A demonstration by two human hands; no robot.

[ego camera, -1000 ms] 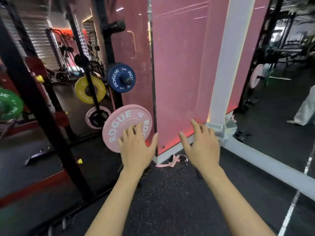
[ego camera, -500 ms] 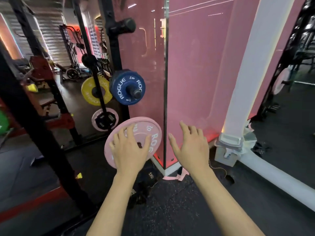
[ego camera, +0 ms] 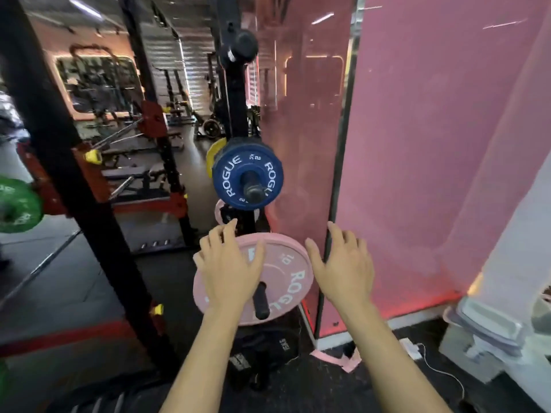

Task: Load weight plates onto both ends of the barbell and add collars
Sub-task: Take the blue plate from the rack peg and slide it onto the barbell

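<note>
A pink ROGUE weight plate (ego camera: pixel 283 281) marked 10 hangs on a black storage peg (ego camera: pixel 261 302) of the rack upright. My left hand (ego camera: pixel 226 269) lies flat over the plate's left half, fingers spread up across its top rim. My right hand (ego camera: pixel 343 269) hovers with spread fingers just past the plate's right rim, holding nothing. Above, a blue ROGUE plate (ego camera: pixel 247 177) sits on its own peg, with a yellow plate (ego camera: pixel 213 153) and another pink plate (ego camera: pixel 220 213) partly hidden behind. No barbell end or collar shows clearly.
A black rack post (ego camera: pixel 74 189) slants down the left, with a green plate (ego camera: pixel 18 204) at the left edge. A pink mirror wall (ego camera: pixel 432 159) and its dark edge strip (ego camera: pixel 337 189) stand close on the right. Black bags (ego camera: pixel 262 353) lie on the floor below the plate.
The view has closed in on the rack. My left hand has stayed on the pink plate while my right hand has moved left from the wall to the plate's right rim.
</note>
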